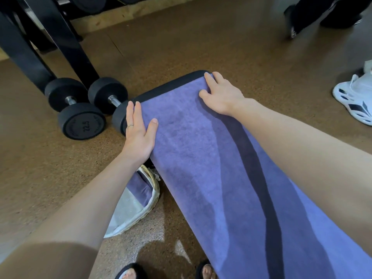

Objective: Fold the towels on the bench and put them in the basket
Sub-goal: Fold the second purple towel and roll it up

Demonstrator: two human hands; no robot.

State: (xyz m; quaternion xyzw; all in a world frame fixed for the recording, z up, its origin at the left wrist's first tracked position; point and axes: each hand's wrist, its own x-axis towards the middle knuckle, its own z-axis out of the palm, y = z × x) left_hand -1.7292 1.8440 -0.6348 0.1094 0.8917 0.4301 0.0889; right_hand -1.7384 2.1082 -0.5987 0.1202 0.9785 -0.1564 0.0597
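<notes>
A purple towel (201,158) lies spread flat along the black bench (171,83), covering nearly all of it. My left hand (138,131) rests flat with straight fingers on the towel's far left corner at the bench edge. My right hand (221,93) lies on the far right corner, fingers bent over the towel's edge. A woven basket (155,190) with a white liner stands on the floor left of the bench, partly hidden by my left forearm; a folded purple towel (140,188) lies inside it.
Black dumbbells (80,113) lie on the brown floor left of the bench's far end, beside a black rack (40,47). Another person's white shoe (354,97) is at the right edge, dark-clad legs (322,15) at top right. My sandalled feet (130,272) show below.
</notes>
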